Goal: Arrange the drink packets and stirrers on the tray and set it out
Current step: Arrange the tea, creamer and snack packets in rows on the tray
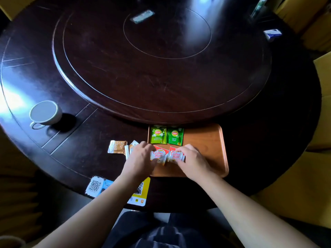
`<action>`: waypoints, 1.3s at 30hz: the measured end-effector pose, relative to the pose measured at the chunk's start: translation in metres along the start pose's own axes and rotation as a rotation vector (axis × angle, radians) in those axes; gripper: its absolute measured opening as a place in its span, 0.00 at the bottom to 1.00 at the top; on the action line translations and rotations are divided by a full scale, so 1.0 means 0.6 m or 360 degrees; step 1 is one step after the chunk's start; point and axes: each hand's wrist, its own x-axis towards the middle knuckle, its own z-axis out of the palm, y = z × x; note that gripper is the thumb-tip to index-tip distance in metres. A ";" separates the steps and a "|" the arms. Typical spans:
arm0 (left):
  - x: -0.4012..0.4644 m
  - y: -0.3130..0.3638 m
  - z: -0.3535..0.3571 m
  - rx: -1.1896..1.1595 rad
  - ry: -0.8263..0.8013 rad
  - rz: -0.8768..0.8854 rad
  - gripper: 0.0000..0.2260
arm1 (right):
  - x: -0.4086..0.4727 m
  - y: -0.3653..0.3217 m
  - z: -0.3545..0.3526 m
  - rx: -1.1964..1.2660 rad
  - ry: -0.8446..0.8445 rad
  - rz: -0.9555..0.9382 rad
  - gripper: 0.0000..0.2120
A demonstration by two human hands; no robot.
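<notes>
- The tray (211, 140), a wooden one with rounded corners, sits on the near part of the dark round table (44, 77), its far rim tight against the raised turntable (161, 68).
- Nearest, two cards with printed codes (95, 186) lie at the table's near edge, partly under the left forearm.
- The left hand (139, 158) rests at the tray's left rim, fingers curled down onto the left creamer packet (158, 154).
- The right hand (192, 161) lies over the tray's near middle, fingertips pinching the right creamer packet (176, 155); the two packets lie side by side, edges almost touching.
- Beyond them, two green tea packets (166, 136) sit side by side in the tray's far-left corner.
- The right half of the tray is bare wood.
- Left of the tray, tan packets (117, 146) lie loose on the table, some hidden by the left hand.
- Farther left, a white cup (44, 112) stands well apart.
- Stirrers cannot be made out.
</notes>
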 end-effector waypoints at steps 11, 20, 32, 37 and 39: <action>0.002 -0.016 0.045 0.0367 -0.0190 0.0530 0.17 | 0.012 -0.011 0.013 -0.0285 -0.0098 -0.0191 0.18; 0.029 -0.020 0.074 0.0617 -0.0161 0.0606 0.16 | 0.027 -0.008 0.008 -0.0326 -0.0083 -0.0199 0.18; 0.031 -0.025 0.083 0.0448 -0.0134 0.0502 0.18 | 0.023 -0.010 0.008 -0.0298 -0.0046 -0.0179 0.17; 0.034 -0.032 0.090 0.0472 -0.0186 0.0491 0.21 | 0.022 -0.013 0.007 -0.0337 -0.0050 -0.0177 0.17; 0.034 -0.033 0.089 0.0435 -0.0178 0.0460 0.22 | 0.022 -0.017 0.006 -0.0359 -0.0056 -0.0175 0.16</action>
